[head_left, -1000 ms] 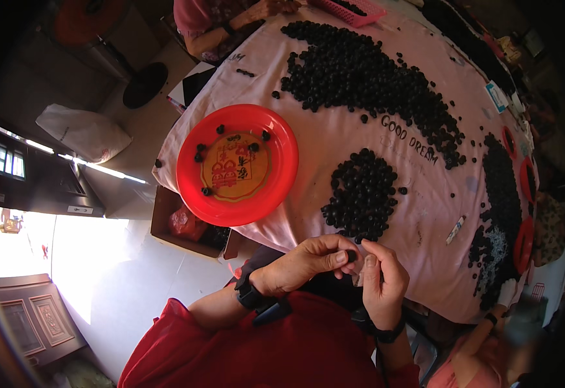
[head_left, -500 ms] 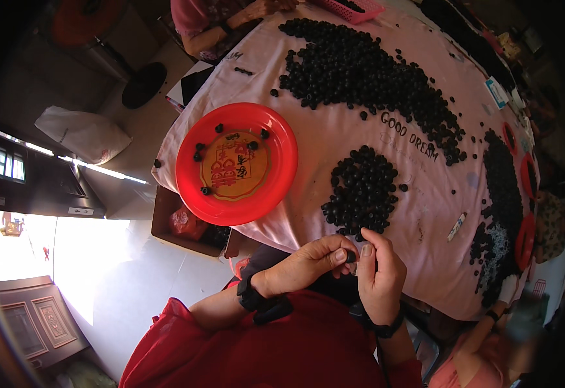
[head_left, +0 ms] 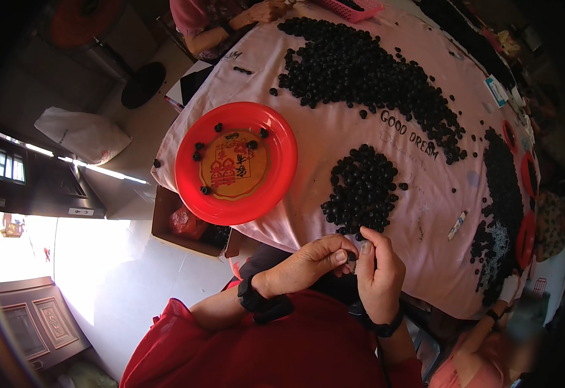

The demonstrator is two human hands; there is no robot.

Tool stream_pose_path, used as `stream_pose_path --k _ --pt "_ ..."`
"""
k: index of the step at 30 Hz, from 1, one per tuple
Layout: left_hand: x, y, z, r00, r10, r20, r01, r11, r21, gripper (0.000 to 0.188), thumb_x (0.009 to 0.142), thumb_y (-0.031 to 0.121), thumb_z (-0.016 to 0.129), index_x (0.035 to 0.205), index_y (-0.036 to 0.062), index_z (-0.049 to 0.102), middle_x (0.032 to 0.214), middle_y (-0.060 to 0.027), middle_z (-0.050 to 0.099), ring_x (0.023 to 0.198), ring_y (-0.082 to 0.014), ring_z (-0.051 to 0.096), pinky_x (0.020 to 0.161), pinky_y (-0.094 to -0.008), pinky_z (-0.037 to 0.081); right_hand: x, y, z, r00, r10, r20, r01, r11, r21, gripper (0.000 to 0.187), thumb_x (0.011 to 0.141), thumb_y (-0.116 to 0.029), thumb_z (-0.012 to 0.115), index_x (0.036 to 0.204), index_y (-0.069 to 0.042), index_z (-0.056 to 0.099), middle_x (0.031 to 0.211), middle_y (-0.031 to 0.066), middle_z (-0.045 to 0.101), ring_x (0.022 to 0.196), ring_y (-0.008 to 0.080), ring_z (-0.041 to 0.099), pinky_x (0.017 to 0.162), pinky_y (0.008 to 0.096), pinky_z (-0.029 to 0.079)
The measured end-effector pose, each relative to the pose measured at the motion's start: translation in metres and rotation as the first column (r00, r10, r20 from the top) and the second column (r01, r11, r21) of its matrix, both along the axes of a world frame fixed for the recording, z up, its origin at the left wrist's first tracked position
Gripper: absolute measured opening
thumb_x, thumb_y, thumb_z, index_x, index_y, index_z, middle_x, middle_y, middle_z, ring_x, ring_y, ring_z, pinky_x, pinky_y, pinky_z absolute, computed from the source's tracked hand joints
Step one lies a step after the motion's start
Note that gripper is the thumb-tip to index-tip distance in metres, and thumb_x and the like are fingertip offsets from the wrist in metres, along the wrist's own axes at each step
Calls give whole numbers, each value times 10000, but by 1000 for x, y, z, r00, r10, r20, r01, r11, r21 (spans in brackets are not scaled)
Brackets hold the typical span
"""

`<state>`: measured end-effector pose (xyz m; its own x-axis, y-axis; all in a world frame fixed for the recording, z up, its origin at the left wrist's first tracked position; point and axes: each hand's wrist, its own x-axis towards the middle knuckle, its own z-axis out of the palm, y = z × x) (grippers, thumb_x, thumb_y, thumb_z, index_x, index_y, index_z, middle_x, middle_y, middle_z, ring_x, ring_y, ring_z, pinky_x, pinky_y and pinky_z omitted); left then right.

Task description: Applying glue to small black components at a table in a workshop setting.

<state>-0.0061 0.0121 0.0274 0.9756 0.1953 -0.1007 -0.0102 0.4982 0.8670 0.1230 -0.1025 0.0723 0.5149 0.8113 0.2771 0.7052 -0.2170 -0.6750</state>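
Note:
In front of my body, above the table's near edge, my left hand (head_left: pixel 315 260) pinches a small black round piece (head_left: pixel 352 257) between thumb and fingers. Close beside it is my right hand (head_left: pixel 382 271), its thumb and forefinger drawn together; whatever they may hold is too small or hidden to make out. Just beyond my fingertips lies a small pile of black round pieces (head_left: pixel 362 187) on the pink cloth (head_left: pixel 308 142). To the left, a red round plate (head_left: pixel 282 174) with a yellow patterned centre carries several black pieces, set well apart.
A larger heap of black pieces (head_left: pixel 360 64) spreads across the far side. Another dark heap (head_left: pixel 504 174), red plates (head_left: pixel 526 242) and a white marker-like stick (head_left: pixel 457 225) are on the right. A cardboard box (head_left: pixel 166 220) stands below the left edge. Other people's arms (head_left: pixel 211 39) reach in.
My hands stay almost in the same place, with only slight finger movement around the black piece. At the far left, another person's hand has shifted slightly.

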Motion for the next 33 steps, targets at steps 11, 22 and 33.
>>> stream_pose_path --k 11,22,33 --pt "-1 0 -2 1000 11 8 -12 999 48 286 1065 276 451 1207 57 570 1025 0 547 883 -81 561 774 -240 469 -2 1 0 999 2 -40 -2 1000 -12 202 935 -41 579 1124 -7 643 836 158 696 697 294 681 617 371 528" --pt "-2 -1 0 999 41 -5 -40 996 80 279 1061 269 459 1178 42 572 984 -8 540 880 -94 534 813 -261 464 -6 -1 -1 996 -41 -85 37 998 -55 234 934 -36 574 1158 2 632 884 173 704 732 311 697 628 376 537" --pt "-1 -1 -5 999 31 -9 -31 999 8 257 1070 254 443 1145 45 573 959 -1 558 880 -86 528 839 -266 461 -9 -1 -5 991 -97 -89 95 995 -20 280 922 -10 574 1199 8 608 876 170 694 677 293 677 598 369 519"
